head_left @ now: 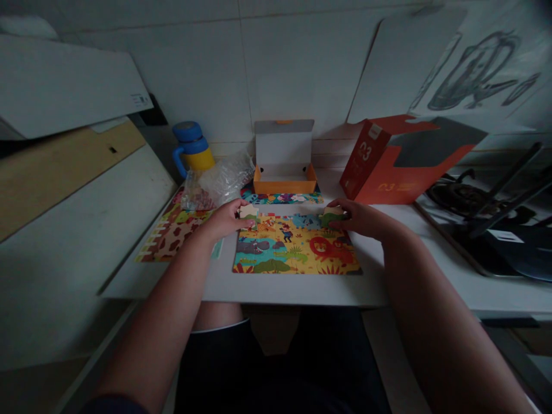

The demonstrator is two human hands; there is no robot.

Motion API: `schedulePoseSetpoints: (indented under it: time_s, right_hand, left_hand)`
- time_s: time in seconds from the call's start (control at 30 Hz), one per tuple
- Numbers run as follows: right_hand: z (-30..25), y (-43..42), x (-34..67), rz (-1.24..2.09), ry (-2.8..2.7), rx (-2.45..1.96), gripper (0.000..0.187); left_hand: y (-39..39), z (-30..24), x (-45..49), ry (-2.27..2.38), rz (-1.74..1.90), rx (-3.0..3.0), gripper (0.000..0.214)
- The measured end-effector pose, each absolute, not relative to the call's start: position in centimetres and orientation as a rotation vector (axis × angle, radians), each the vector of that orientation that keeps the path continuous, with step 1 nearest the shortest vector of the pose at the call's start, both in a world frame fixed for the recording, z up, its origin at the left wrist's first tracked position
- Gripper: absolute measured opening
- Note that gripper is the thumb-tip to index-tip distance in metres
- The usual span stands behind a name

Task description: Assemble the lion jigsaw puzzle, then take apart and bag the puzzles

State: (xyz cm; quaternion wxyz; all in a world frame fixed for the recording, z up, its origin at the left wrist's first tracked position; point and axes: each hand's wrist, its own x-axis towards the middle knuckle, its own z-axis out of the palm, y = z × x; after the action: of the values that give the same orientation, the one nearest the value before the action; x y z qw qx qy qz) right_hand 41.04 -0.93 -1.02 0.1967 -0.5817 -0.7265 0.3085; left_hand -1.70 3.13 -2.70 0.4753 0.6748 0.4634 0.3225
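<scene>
A jigsaw puzzle (297,253) with lions, a hippo and a crocodile lies flat on the white table in front of me. At its far left corner my left hand (230,219) is closed on a puzzle piece (249,213), pale with some green. My right hand (356,217) grips another puzzle piece (332,215), also pale and green, over the far right corner. Both pieces are at the far edge of the puzzle. Whether they are joined to it or just above it, I cannot tell.
Behind the puzzle stands an open orange box (284,185) on a colourful sheet (280,198). Clear plastic wrap (228,175), a blue-yellow flask (194,149) and a giraffe-patterned puzzle (172,236) are to the left. A red carton (388,164) and a black stove (466,224) stand right.
</scene>
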Motion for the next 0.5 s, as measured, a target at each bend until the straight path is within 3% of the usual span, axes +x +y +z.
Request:
schedulePoseSetpoints:
  time_s: [0.5]
  right_hand:
    - [-1.2, -0.75, 40.64, 0.839, -1.948, -1.812, 0.046]
  left_hand:
    - [2.41, -1.84, -1.39, 1.119, 0.78, 1.606, 0.059]
